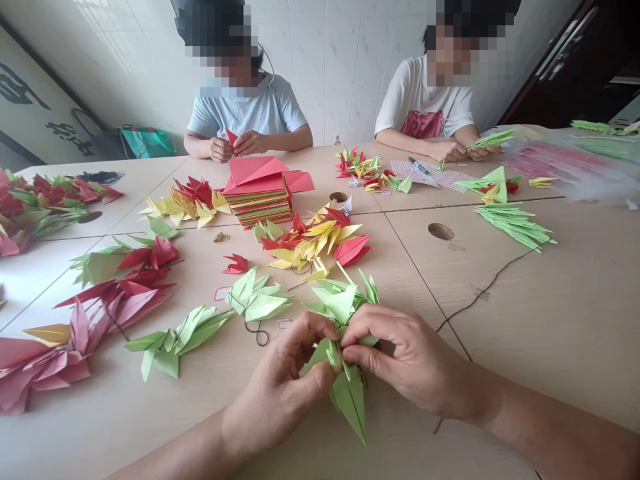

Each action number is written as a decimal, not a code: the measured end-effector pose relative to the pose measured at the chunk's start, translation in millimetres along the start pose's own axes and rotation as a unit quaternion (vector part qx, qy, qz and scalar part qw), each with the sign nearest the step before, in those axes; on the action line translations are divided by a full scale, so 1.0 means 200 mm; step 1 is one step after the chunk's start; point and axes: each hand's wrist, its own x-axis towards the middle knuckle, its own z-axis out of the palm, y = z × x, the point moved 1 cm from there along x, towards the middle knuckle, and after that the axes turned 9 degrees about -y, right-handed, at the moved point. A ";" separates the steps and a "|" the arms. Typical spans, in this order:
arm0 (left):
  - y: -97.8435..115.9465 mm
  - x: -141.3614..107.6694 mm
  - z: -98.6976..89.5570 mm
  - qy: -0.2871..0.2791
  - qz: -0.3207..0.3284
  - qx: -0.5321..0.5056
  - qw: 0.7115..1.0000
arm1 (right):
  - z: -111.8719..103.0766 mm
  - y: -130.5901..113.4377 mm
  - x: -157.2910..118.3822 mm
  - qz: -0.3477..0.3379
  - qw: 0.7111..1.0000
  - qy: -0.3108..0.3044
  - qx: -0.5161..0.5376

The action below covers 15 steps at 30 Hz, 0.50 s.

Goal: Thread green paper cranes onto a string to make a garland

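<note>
Green paper cranes are in play! The left hand and right hand both pinch them firmly.

Pale green origami cranes, tightly bunched

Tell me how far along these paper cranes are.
Done: a strand of green cranes and red cranes lie finished on the table. In hand: the left hand and right hand pinch a green crane strand. Left: the stack of coloured paper looks unfolded.
</note>
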 end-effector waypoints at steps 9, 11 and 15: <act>-0.01 0.00 0.00 -0.010 0.019 -0.013 1.000 | 0.00 0.00 0.00 0.000 1.000 -0.001 0.015; 0.00 0.01 0.00 -0.012 0.014 -0.010 1.000 | 0.00 0.00 0.00 -0.002 1.000 -0.003 0.016; 0.01 0.01 0.00 -0.003 0.008 0.008 1.000 | 0.00 0.00 0.01 -0.005 1.000 -0.006 0.012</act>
